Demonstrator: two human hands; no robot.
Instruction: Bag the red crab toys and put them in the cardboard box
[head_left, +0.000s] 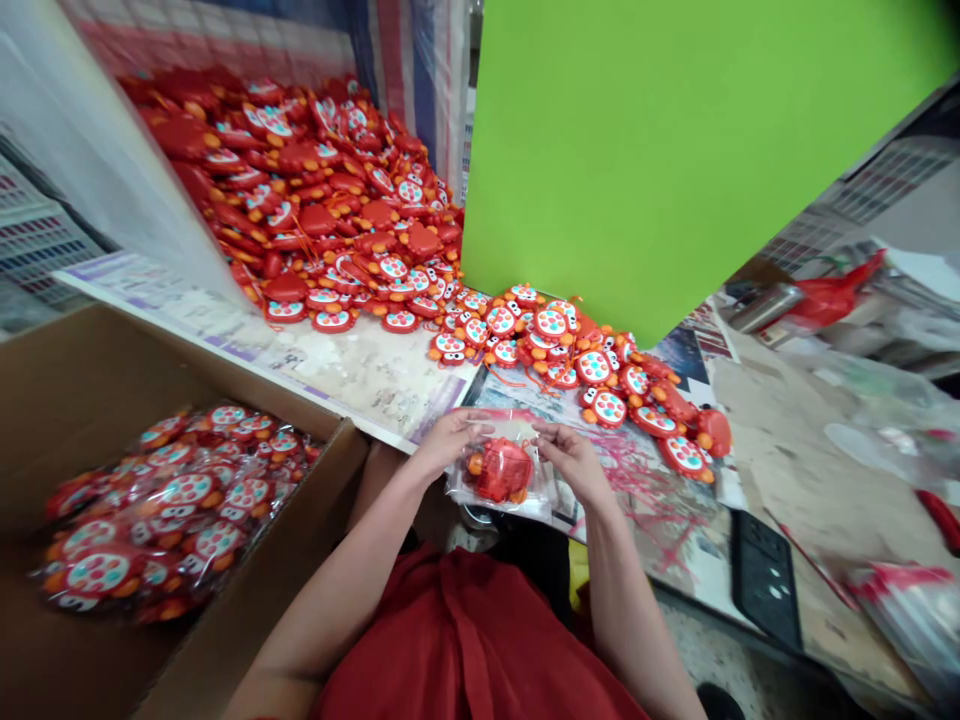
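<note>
A plain green panel (637,150) rises over the stained table (315,355). To its left is a striped sheet (386,70). Plastic crates (45,245) stand far left; speckled grey floor (686,620) shows below the table's near edge.

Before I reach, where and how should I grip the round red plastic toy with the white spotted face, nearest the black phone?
Probably pinch the red toy by its rounded near rim, coming from your side with the right hand: that rim lies uncovered, while other red toys crowd the far side.
</note>
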